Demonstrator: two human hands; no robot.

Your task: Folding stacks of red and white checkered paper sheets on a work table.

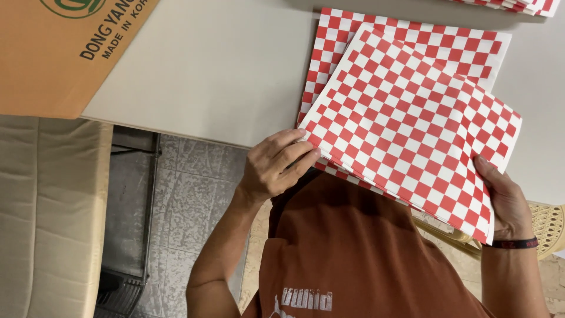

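Stack of checkered paper sheets (pixel 412 123) tilted over tabletop (pixel 223 70) edge, long axis slanting lower right; left hand (pixel 273 165) pinching near-left corner, right hand (pixel 506 197) clasping lower-right edge. More sheets (pixel 447 44) underneath.

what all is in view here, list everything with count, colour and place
checkered paper sheets: a stack, count unclear, red and white, held over the table's near edge
more checkered sheets: count unclear, red and white, top right corner
table: one, off-white, upper middle
cardboard box: one, brown, top left
cushioned seat: one, beige, left
tiled floor: grey, below the table
woven chair: one, cream, right edge
shirt: one, rust brown, bottom middle
wristband: one, black, right wrist
left hand: grips the stack's left corner
right hand: grips the stack's right edge
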